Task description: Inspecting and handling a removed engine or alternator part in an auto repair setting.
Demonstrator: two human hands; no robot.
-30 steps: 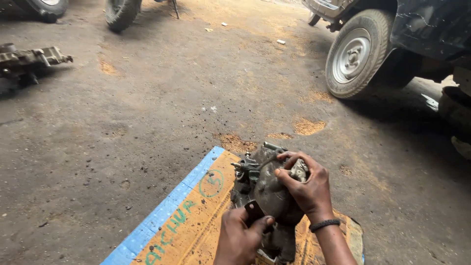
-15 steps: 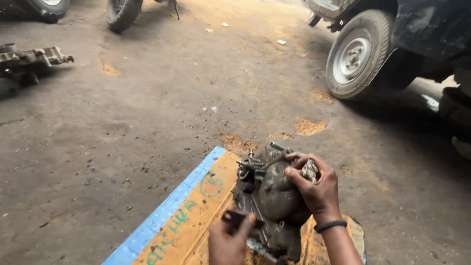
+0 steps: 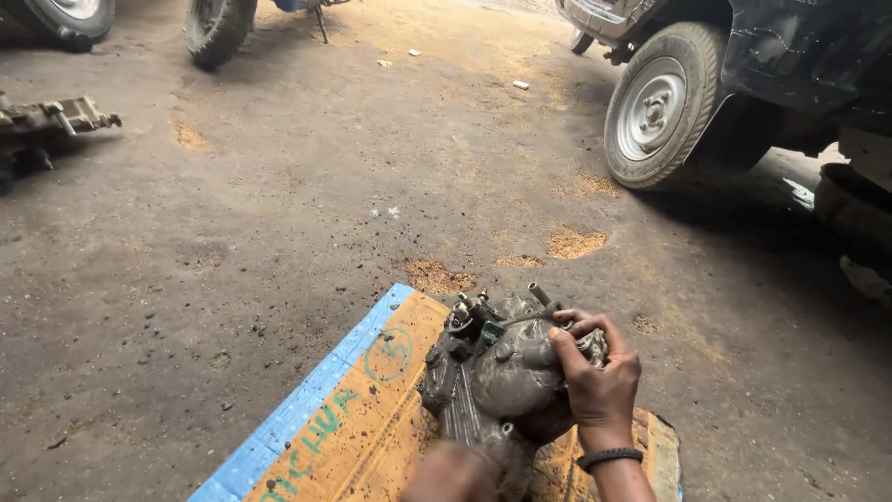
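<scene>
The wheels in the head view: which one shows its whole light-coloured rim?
The wheel of the dark vehicle at upper right. Its pale rim shows in full; the two tyres at the top left, and, are cut by the frame edge.

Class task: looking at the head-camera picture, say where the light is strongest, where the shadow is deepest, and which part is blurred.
Head view: brightest on the sandy ground at the top; deepest shadow under the vehicle beside its wheel; the left hand at the bottom edge is blurred, while the right hand and the greasy engine part are sharp.
</scene>
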